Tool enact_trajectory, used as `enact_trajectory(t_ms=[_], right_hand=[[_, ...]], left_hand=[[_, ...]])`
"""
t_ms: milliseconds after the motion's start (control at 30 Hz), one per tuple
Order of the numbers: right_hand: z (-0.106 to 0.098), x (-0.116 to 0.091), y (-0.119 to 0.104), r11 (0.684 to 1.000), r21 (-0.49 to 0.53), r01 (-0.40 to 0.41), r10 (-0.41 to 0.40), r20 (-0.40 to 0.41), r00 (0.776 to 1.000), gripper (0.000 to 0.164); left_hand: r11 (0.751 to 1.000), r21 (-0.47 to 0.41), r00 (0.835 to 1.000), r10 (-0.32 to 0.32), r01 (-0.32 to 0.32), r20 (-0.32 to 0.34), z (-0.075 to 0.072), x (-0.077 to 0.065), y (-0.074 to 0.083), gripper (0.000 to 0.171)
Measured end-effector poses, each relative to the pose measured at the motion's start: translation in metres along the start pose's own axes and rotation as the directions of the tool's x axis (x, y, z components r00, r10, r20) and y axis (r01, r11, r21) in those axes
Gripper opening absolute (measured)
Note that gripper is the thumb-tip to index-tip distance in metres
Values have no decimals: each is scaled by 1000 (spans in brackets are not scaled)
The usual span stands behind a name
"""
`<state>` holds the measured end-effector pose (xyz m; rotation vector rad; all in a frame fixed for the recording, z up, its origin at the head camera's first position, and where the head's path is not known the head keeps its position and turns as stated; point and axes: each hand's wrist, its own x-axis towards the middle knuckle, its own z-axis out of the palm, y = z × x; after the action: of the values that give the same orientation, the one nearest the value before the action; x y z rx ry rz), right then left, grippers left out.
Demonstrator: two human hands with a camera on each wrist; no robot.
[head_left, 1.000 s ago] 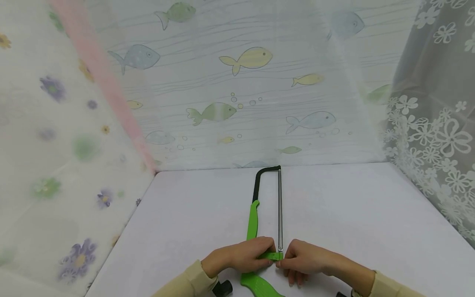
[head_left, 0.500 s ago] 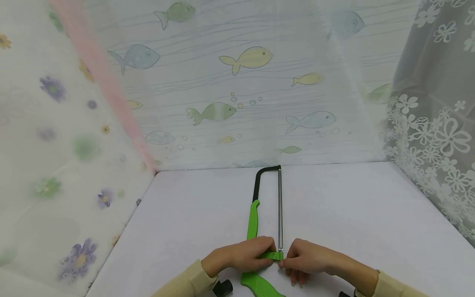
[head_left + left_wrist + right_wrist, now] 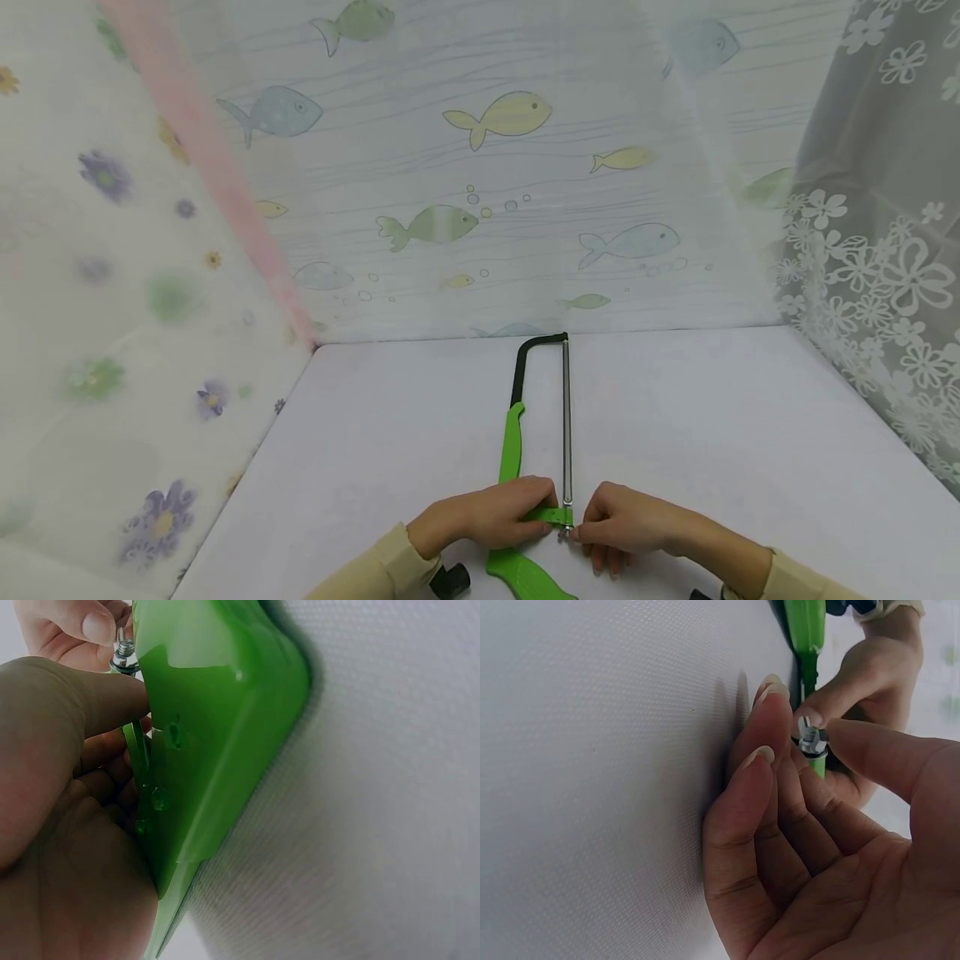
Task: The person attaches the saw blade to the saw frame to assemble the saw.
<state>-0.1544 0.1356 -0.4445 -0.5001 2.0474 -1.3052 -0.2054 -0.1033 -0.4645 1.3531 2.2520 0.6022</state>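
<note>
A hacksaw [image 3: 510, 450] with a green handle and a black front frame lies on the white table, its blade [image 3: 566, 417] pointing away from me. My left hand [image 3: 506, 512] grips the green frame near the handle, fingers curled over the short arm at the blade's near end. A small metal wing nut [image 3: 811, 739] on a threaded screw sticks out of that arm. The right hand [image 3: 626, 521] is at the wing nut, thumb tip against it and forefinger curled behind it. Its other fingers are loosely bent beside the table surface.
The white table [image 3: 390, 417] spreads around the saw. A fish-print curtain [image 3: 420, 167] hangs behind, with a floral sheet [image 3: 150, 375] on the left and a lace curtain [image 3: 885, 275] on the right. A black wrist device [image 3: 452, 582] shows below the left sleeve.
The right hand has shifted slightly right, and the wing nut now shows between its fingertips and the green arm. The left hand and hacksaw stay in place.
</note>
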Motion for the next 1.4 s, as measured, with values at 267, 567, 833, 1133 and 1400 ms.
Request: enact_trajectory(t_ms=[267, 567, 833, 1133, 1400], right_hand=[[-1, 0, 3, 1000, 8, 9, -9, 6, 1000, 29], [-1, 2, 5, 999, -19, 33, -33, -1, 999, 27], [1, 3, 6, 998, 8, 69, -69, 36, 997, 30], [4, 5, 3, 999, 15, 38, -39, 39, 998, 35], [7, 6, -3, 1000, 15, 13, -13, 25, 1000, 43]], left_hand=[[1000, 11, 1000, 3, -3, -3, 1, 1, -2, 7], [1000, 18, 1000, 9, -9, -8, 2, 1, -3, 7], [1000, 21, 1000, 13, -12, -7, 1, 0, -3, 7], [1000, 9, 1000, -1, 1, -4, 0, 0, -2, 7], [1000, -3, 1000, 1, -1, -3, 1, 0, -2, 7]])
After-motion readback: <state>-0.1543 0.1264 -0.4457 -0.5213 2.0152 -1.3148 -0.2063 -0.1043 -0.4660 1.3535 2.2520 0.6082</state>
